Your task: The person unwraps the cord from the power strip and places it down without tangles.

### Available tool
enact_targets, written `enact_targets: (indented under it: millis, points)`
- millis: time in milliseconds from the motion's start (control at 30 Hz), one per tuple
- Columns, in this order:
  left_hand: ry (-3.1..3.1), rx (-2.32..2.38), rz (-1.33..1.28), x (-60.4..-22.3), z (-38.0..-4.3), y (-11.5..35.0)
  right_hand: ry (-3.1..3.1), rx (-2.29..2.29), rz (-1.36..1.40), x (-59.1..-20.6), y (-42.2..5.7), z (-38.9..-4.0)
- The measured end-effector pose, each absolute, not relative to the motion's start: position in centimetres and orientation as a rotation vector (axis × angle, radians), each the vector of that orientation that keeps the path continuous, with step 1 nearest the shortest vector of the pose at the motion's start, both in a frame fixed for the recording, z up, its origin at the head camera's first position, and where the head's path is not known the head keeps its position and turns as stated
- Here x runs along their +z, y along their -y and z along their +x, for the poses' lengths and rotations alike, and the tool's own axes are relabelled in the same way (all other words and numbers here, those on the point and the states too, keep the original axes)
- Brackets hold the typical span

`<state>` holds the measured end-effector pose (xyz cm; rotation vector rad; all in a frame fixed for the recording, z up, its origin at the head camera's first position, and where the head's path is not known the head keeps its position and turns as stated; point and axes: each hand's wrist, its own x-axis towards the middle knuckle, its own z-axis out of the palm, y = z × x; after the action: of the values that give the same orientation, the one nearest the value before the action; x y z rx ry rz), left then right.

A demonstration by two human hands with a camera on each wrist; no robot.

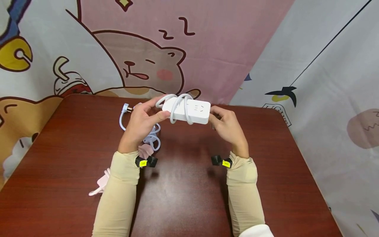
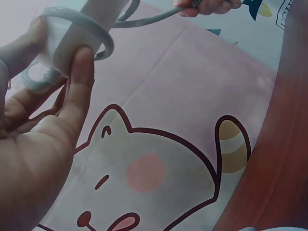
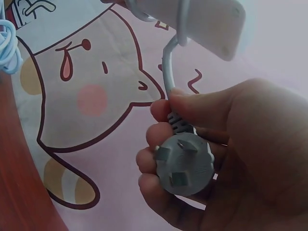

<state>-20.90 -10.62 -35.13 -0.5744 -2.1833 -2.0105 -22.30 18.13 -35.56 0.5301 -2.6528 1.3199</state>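
Head view: my left hand [image 1: 140, 121] grips the left end of a white power strip [image 1: 199, 112] above the table [image 1: 189, 197], long axis left to right; just off its right end, my right hand [image 1: 229, 127] pinches its cord [image 3: 167, 72] at the plug [image 3: 185, 163].

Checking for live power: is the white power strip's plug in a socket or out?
Out. The plug shows bare prongs in the right wrist view, and the right hand holds it.

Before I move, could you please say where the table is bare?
Free: table right of the right sleeve, between it and the left sleeve, and left of the small pink item. Crowded: around the left hand, with power strip and coiled cable.
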Motion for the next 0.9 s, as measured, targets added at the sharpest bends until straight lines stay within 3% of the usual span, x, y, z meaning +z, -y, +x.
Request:
enact_targets:
  millis: [900]
  points:
    - [2.415,-1.900,-0.762,-35.36,-20.66,10.75,2.548,1.386,0.381,-35.40,-19.04,-22.05]
